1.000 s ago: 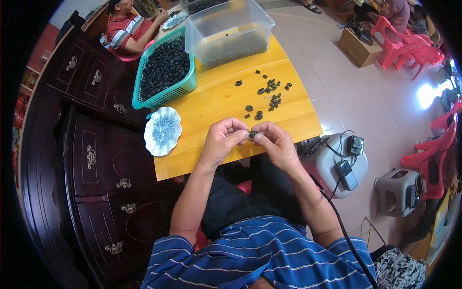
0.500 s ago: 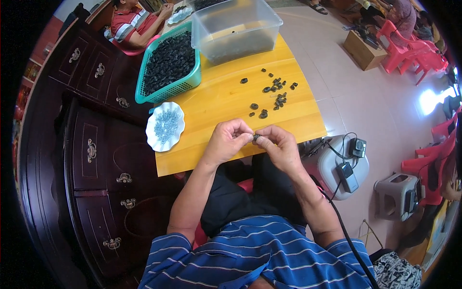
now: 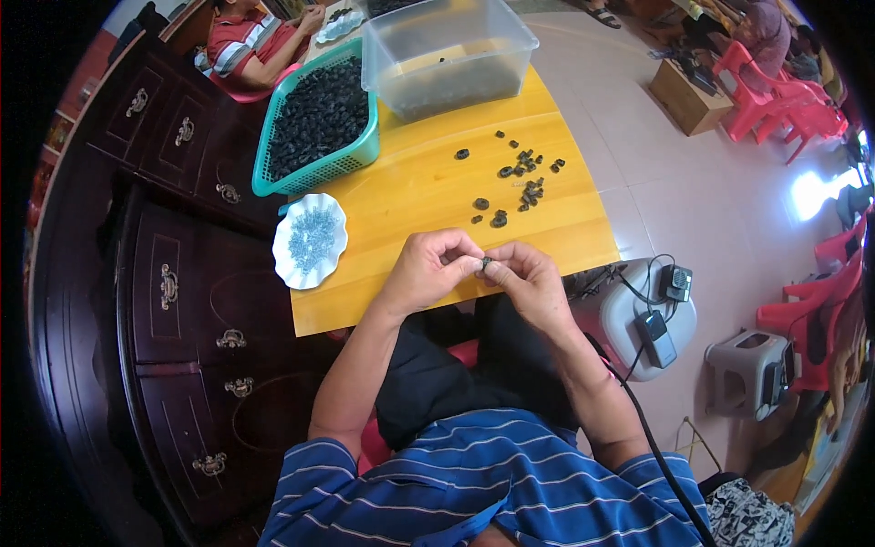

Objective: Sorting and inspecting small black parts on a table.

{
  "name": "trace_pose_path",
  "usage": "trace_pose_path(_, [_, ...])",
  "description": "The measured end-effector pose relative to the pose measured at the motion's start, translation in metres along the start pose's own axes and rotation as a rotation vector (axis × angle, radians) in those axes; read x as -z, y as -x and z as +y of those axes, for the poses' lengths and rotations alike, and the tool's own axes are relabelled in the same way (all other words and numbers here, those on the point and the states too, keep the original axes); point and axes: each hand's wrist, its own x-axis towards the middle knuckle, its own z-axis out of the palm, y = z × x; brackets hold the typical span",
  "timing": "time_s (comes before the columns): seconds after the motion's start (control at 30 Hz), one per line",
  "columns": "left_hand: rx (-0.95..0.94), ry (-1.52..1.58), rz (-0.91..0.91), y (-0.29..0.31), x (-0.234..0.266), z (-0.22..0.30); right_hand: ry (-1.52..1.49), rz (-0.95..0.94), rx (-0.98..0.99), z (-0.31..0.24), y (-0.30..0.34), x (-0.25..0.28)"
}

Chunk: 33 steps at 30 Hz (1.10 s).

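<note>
A small black ring-like part [image 3: 487,262] sits between the fingertips of both hands, just over the near edge of the yellow table [image 3: 401,196]. My left hand [image 3: 434,271] pinches it from the left with thumb and forefinger. From the other side my right hand [image 3: 529,281] grips it the same way. Fingertips cover most of the part, so its details are hidden. Beyond the hands lie several loose black parts [image 3: 531,192], some round and some smaller. A white scalloped dish [image 3: 283,265] with small clear bluish pieces [image 3: 313,239] stands left of my left hand.
A green basket [image 3: 319,172] full of black parts and a translucent plastic bin [image 3: 451,87] stand at the far side. Dark drawers [image 3: 173,283] flank the table's left. To the right, a grey stool [image 3: 629,342] carries cabled devices. Another person [image 3: 251,46] sits far left.
Both hands keep their pinch on the black part, with only slight finger movement. The view has shifted a little; the loose parts and containers stay in place.
</note>
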Motion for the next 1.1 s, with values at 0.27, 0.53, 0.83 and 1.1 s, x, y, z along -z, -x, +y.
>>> trace_pose_path(0.27, [-0.172,-0.244,0.150,0.005,-0.010,0.028,-0.330,-0.085,-0.154,-0.008,0.000,0.005])
trace_pose_path(0.53, [-0.459,-0.753,0.260,0.002,-0.028,0.024,-0.529,-0.117,-0.173,-0.007,-0.002,0.007])
trace_pose_path(0.83, [-0.502,-0.708,0.299,-0.002,-0.030,0.018,-0.603,-0.035,-0.205,-0.007,-0.001,0.009])
trace_pose_path(1.1, [-0.515,-0.676,0.312,-0.001,-0.027,0.014,-0.602,-0.037,-0.197,-0.007,-0.003,0.006])
